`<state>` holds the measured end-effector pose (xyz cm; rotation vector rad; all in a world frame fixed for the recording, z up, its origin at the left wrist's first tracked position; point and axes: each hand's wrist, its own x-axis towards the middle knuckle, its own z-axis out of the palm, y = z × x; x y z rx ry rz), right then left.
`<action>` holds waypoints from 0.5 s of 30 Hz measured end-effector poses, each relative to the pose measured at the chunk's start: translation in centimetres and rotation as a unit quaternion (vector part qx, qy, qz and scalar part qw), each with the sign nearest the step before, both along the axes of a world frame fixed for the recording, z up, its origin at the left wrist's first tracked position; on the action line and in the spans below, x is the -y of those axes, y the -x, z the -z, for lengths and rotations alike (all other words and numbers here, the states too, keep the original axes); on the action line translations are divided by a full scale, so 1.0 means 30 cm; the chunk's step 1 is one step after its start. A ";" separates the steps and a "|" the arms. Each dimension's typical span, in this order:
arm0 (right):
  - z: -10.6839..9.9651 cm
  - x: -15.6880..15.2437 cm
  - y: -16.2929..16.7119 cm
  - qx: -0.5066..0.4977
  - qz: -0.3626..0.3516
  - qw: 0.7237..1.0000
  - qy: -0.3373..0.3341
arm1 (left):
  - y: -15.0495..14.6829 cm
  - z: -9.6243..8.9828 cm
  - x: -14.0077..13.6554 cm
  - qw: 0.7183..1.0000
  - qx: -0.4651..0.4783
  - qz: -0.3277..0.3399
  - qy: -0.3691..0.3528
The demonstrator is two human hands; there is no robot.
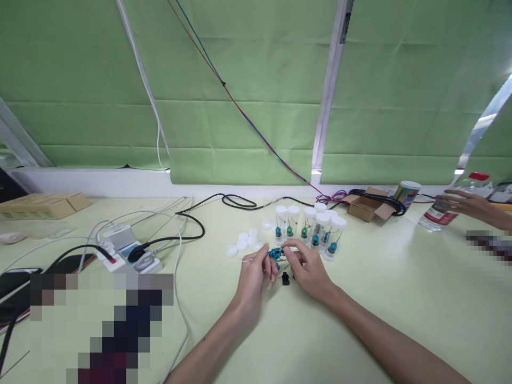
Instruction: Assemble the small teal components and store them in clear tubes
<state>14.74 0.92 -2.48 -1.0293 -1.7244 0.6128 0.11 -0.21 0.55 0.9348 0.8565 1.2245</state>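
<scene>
Both my hands meet over the table around a small shiny blue part point(275, 253) with thin wires or rods. My left hand point(256, 274) pinches its left end, and a thin pale rod sticks out to the left of the fingers. The fingertips of my right hand point(306, 266) are closed on the right end of the same part. What the part is exactly is too small to tell. A small black piece point(285, 278) lies just below, between the hands. Beyond them stand several clear tubes with white caps point(338, 222), holding blue or green parts.
Loose white caps point(242, 244) lie left of the tubes. A power strip point(130, 250) with tangled cables sits on the left. Behind to the right are an open cardboard box point(362, 208) and a can point(407, 194). Another person's hand point(466, 204) grips a plastic bottle point(436, 217).
</scene>
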 end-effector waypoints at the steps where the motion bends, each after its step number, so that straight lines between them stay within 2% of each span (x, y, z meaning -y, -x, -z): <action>1: -0.001 0.001 0.000 -0.002 -0.007 1.000 0.002 | 0.000 0.001 -0.001 1.000 0.002 0.000 -0.001; 5: -0.003 0.002 0.001 0.000 -0.026 1.000 0.005 | -0.001 0.005 -0.003 1.000 0.007 -0.002 0.000; 15: 0.006 -0.002 -0.002 0.007 -0.015 1.000 -0.010 | -0.001 0.004 -0.004 1.000 0.003 0.002 -0.002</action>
